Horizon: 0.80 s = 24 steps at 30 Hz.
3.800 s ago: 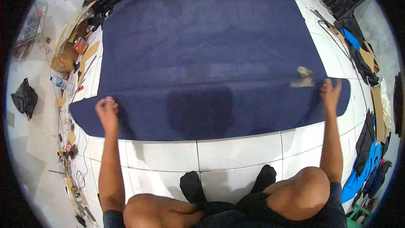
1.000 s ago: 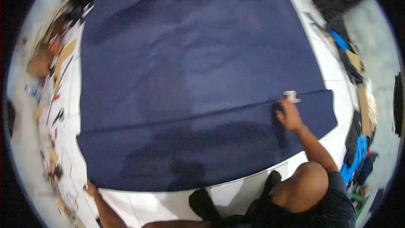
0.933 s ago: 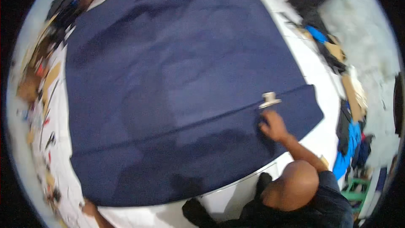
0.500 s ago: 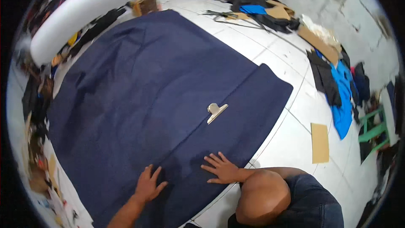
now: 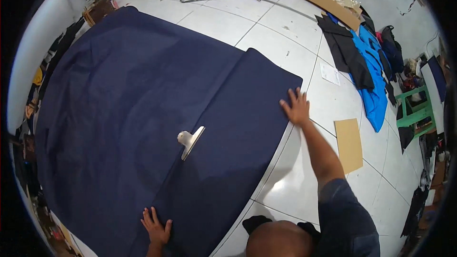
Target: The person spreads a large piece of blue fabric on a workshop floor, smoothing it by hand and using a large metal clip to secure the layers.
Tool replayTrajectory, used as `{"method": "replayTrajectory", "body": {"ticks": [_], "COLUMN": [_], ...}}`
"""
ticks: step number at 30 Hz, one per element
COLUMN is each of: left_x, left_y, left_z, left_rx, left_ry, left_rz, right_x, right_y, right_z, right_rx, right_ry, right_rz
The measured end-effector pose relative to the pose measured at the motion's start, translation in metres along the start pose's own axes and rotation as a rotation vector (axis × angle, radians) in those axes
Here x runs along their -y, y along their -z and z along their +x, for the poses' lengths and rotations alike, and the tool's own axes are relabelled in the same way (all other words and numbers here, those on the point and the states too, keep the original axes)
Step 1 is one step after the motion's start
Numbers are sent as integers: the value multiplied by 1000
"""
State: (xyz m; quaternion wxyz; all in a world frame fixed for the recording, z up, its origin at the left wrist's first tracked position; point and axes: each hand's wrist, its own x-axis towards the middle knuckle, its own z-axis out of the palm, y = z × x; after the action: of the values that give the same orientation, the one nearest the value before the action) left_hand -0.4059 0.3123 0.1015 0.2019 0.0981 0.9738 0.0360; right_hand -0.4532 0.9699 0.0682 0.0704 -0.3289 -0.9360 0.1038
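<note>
Left hand (image 5: 157, 228), spread open, rests on navy cloth (image 5: 128, 90) beneath it; right hand (image 5: 297, 109), also open, touches the cloth's edge. A metal clip (image 5: 191, 143) lies ahead of the left hand.

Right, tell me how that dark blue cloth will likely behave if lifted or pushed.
The dark blue cloth will probably sag when lifted, judging by its soft creases. Pushed, it would likely ruck up, as ripples already show toward its left side. The metal clip on top may shift along with it.
</note>
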Motion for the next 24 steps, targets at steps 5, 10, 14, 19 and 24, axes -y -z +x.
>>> {"method": "replayTrajectory", "body": {"ticks": [5, 10, 14, 19, 24], "left_x": [16, 22, 12, 20, 11], "left_y": [15, 37, 32, 27, 21], "left_z": [30, 52, 57, 51, 39], "left_rx": [-126, 46, -78, -57, -23], "left_ry": [49, 45, 80, -70, 21], "left_rz": [-426, -384, -476, -276, -230], "right_x": [-32, -51, -59, -53, -31], "right_y": [12, 2, 13, 32, 34], "right_z": [82, 119, 127, 119, 98], "right_rx": [-66, 77, 128, 212, 117], "right_ry": [-270, -415, -289, -217, -269], "right_rz": [149, 719, 558, -245, -306]}}
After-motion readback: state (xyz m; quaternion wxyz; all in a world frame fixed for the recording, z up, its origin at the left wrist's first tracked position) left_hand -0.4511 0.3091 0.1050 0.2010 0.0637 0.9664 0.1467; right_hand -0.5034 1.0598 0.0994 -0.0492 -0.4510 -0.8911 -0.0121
